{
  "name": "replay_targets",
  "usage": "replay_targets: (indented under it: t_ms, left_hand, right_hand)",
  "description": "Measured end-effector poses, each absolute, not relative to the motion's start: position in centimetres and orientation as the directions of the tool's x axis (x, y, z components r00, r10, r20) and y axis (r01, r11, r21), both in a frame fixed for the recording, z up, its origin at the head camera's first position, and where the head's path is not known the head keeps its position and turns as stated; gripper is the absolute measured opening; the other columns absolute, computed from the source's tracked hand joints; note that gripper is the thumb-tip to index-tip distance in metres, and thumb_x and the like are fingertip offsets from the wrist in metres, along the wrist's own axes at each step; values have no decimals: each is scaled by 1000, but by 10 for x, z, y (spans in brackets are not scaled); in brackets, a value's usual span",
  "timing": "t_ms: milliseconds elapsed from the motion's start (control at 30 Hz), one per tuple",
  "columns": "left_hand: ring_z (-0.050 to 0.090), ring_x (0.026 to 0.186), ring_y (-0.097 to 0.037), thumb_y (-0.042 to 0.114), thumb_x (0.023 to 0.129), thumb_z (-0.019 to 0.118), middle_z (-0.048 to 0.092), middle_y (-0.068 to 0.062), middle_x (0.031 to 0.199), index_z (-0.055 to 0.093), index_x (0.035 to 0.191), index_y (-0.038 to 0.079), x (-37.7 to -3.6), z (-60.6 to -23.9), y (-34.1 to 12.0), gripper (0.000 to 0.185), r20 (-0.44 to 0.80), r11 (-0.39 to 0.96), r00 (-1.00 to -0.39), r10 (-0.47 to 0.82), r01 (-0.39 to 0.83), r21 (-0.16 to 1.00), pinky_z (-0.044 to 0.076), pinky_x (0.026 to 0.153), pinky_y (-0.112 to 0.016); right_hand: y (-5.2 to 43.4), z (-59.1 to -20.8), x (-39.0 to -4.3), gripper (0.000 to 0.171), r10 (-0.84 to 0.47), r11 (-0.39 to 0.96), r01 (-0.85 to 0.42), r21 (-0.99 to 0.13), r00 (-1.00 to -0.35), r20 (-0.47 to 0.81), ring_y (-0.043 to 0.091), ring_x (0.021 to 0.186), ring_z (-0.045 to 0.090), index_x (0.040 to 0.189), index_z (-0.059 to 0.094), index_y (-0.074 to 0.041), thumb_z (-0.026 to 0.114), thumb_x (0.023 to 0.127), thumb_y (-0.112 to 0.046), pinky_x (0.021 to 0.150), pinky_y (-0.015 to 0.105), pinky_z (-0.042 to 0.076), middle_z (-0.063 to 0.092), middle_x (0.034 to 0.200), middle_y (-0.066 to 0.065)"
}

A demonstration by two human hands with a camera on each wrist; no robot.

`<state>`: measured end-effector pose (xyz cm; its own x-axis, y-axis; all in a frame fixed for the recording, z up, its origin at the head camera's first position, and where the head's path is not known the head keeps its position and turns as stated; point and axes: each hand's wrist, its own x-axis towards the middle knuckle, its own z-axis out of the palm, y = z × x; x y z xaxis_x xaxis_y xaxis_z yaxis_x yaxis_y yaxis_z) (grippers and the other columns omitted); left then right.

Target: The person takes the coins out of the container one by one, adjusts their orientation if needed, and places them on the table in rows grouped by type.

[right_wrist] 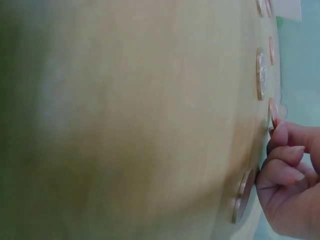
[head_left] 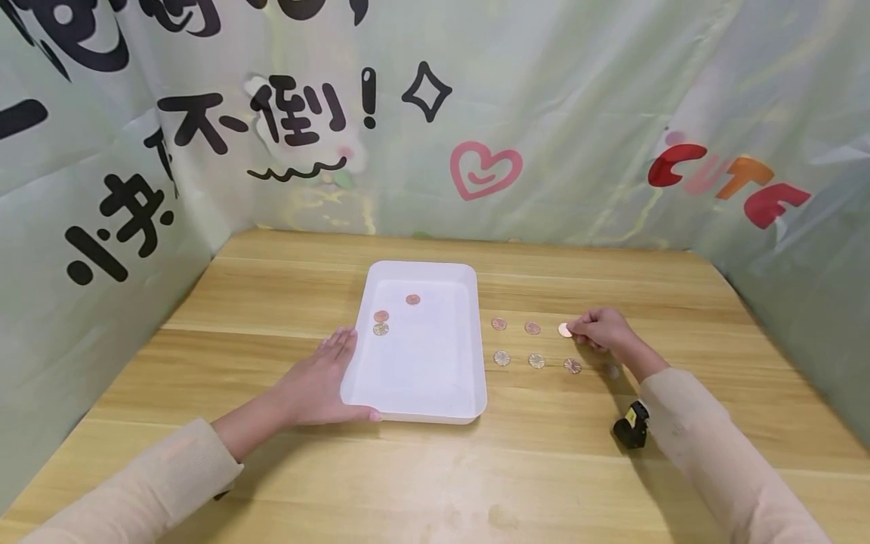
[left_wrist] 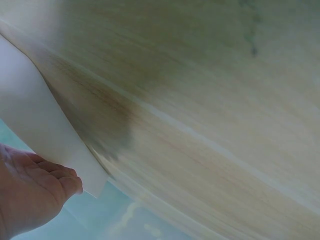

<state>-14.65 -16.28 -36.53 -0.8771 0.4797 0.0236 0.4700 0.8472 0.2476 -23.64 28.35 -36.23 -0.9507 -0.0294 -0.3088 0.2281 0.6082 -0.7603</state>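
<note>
A white tray (head_left: pixel 421 378) lies mid-table with three coins in its far left part, two copper (head_left: pixel 412 299) and one silvery (head_left: pixel 381 329). My left hand (head_left: pixel 331 372) rests flat against the tray's left wall (left_wrist: pixel 40 130), fingers straight and thumb along the front corner. To the right, several coins (head_left: pixel 532 328) lie in two rows on the wood. My right hand (head_left: pixel 579 330) pinches a copper coin (head_left: pixel 564 329) at the right end of the far row. In the right wrist view the coin (right_wrist: pixel 272 111) stands tilted on the table at my fingertips (right_wrist: pixel 280 135).
The wooden table (head_left: pixel 476 468) is walled on three sides by a pale printed cloth (head_left: pixel 544 113). A small black camera (head_left: pixel 632 425) is strapped at my right wrist. Another coin (right_wrist: pixel 242 195) lies close by my right palm.
</note>
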Motion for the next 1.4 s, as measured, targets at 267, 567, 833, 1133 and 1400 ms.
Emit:
replay_targets:
  t_ms: [267,567,833,1133,1400]
  left_hand:
    - [23,139,-39,76,67,58,24,-28,149,24,140,-14,-147,-365,-163,121,28,847,-876,481,473,243,26,114,-46]
    - [23,140,-38,75,67,59,23,-27,149,24,141,-13,-147,-366,-164,120,20,850,-878,478,468,242,25,114,-46]
    - [24,139,-39,75,66,59,24,-28,149,25,140,-13,-146,-365,-164,121,23,848,-877,481,472,241,26,114,-47]
    - [24,139,-39,77,66,57,25,-27,149,25,140,-13,-147,-366,-163,122,22,850,-876,481,472,232,27,113,-47]
    - [25,139,-39,74,66,60,24,-27,149,25,140,-13,-148,-367,-163,120,23,848,-875,484,476,235,28,113,-47]
  right_hand:
    - [281,-360,-238,18,8,629,262,-732,-944,-331,5,48,38,74,54,-5,55,91,-13,45,18,32,53,57,-6]
    - [278,-361,-241,18,26,664,254,-703,-948,-318,5,49,40,73,57,-3,57,90,-9,46,18,35,54,56,-6]
    - [273,-361,-239,16,62,670,259,-696,-954,-295,6,50,40,78,52,-2,55,91,-10,45,19,35,54,58,-4]
    - [250,-344,-231,18,-38,639,91,-764,-988,-149,6,54,45,89,51,3,53,94,-14,48,20,40,54,67,0]
    - [220,-330,-234,22,-90,604,63,-794,-985,-146,4,46,37,99,52,4,51,95,-17,43,21,33,56,69,2]
